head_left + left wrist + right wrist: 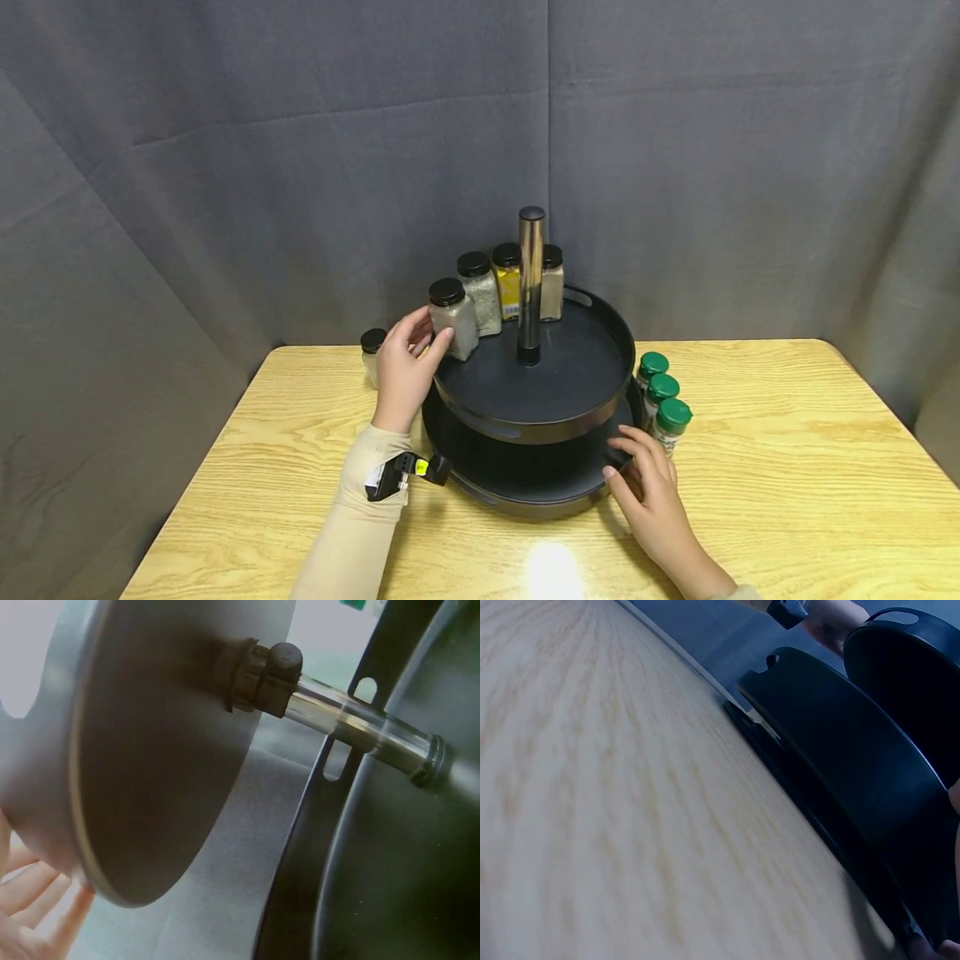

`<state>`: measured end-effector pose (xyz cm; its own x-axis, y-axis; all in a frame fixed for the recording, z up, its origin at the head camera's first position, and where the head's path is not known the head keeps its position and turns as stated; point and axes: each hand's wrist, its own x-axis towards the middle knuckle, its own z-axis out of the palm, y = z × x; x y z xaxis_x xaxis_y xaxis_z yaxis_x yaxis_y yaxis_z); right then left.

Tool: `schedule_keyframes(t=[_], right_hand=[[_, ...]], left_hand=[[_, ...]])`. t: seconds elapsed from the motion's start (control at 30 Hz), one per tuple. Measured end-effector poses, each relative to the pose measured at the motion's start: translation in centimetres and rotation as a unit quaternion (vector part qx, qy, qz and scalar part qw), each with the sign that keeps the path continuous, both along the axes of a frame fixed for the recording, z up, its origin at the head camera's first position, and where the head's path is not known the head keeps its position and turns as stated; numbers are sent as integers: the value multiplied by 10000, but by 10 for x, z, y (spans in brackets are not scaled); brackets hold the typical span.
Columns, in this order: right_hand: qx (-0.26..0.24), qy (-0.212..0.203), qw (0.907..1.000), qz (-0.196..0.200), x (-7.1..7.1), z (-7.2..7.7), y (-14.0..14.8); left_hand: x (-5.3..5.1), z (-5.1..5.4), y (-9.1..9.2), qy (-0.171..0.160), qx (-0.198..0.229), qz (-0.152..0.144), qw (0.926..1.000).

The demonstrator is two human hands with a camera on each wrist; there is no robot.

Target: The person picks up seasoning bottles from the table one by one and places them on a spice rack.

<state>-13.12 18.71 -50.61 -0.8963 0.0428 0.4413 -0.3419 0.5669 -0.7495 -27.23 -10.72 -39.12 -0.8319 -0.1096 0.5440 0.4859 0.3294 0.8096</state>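
Note:
My left hand holds a square clear spice jar with a black lid and pale contents, thumb in front and fingers behind. The jar is at the left rim of the upper tray of a black two-tier turntable. In the left wrist view, the fingers show beside the outer wall of the upper tray; the jar is hidden there. At the right front of the lower tray, my right hand has its fingers loosely bent by the rim, with no jar in them.
More black-lidded jars, including a yellow-labelled jar, stand along the upper tray's back, behind the shiny post. Another black-lidded jar is left of the turntable. Green-capped bottles stand right of it on the wooden table.

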Motion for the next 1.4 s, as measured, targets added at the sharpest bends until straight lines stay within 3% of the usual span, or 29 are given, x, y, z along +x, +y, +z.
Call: schedule_keyframes(t=[0.37,0.7,0.93,1.1,1.4], right_hand=[[26,-49,10000,-20,1,0,0],[22,-86,10000,-43,2,0,0],[4,-38,10000,-35,1,0,0],[-13,-19,10000,-14,1,-1,0],[-42,-68,10000,2,1,0,0]], left_hand=[[6,-15,-8,504,130,242,9984],[7,-27,-18,845,-326,861,9922],[1,-38,-27,1124,-769,1384,9810],[-3,-48,-34,974,-690,1568,9804],[-6,-61,-43,142,-498,1566,9863]])
